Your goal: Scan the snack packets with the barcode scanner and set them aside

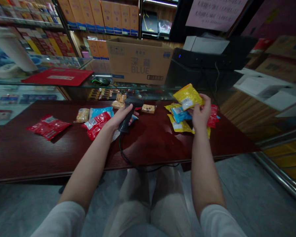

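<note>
My left hand point(122, 117) is wrapped round the handle of a black barcode scanner point(132, 107), whose cable point(123, 153) runs down over the table edge. In my right hand point(202, 110) a yellow snack packet point(187, 95) is pinched by its corner, raised above a pile. That pile has yellow packets point(180, 125), a blue packet point(180, 114) and a red packet point(212, 117). To the left of the scanner lie a red packet point(98, 124) and a blue packet point(105, 112). Near the scanner's head sits a clear-wrapped biscuit-like snack point(148, 108).
Another red packet point(49, 126) lies on the dark wooden table point(150, 144) at the left. Behind stands a glass counter with a cardboard box point(140, 62), a red mat point(60, 76) and a mouse point(101, 81). A black printer-like machine point(207, 62) is at the right rear.
</note>
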A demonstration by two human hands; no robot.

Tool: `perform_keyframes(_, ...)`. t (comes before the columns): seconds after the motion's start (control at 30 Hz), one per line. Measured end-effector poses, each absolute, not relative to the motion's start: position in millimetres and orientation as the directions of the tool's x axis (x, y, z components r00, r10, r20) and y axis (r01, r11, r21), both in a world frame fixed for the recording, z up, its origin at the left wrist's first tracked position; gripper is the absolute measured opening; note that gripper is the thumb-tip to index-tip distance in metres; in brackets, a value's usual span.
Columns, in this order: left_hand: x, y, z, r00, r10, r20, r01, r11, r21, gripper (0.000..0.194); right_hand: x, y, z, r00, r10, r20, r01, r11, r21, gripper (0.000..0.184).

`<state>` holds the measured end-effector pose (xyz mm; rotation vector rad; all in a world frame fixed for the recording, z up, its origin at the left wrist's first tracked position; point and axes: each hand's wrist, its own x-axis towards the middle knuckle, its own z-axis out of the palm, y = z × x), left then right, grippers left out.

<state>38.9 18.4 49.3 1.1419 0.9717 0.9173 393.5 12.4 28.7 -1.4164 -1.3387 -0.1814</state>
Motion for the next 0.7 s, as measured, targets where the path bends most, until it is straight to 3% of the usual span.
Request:
perform_keyframes(0.1, 36, 21, 50, 0.248, 0.948, -0.199, -0.01, 0.208, 0.978, 0.038, 434, 3, 42, 0.471, 0.504, 0.724, 0.82, 0.053, -0.57, 0.042)
perform_keyframes(0.23, 35, 25, 41, 0.249, 0.931, -0.267, 0.061, 0.26, 0.964, 0.036, 453, -2, 42, 0.547, 0.598, 0.586, 0.823, -0.254, -0.508, 0.037)
perform_keyframes(0.4, 39, 30, 29, 0.297, 0.919, -0.26, -0.005, 0.274, 0.962, 0.035, 444, -8, 39, 0.599, 0.535, 0.596, 0.801, -0.411, -0.436, 0.037)
perform_keyframes(0.53, 46, 35, 23, 0.368, 0.882, -0.295, -0.033, 0.329, 0.944, 0.037, 417, -10, 41, 0.486, 0.513, 0.708, 0.87, -0.211, -0.445, 0.049)
perform_keyframes(0.63, 55, 35, 19, 0.421, 0.861, -0.286, -0.102, 0.358, 0.928, 0.039, 377, 2, 31, 0.29, 0.636, 0.715, 0.897, 0.079, -0.434, 0.034)
perform_keyframes(0.7, 58, 33, 20, 0.481, 0.827, -0.291, -0.14, 0.4, 0.906, 0.039, 346, 17, 18, 0.165, 0.761, 0.627, 0.864, 0.195, -0.464, 0.026)
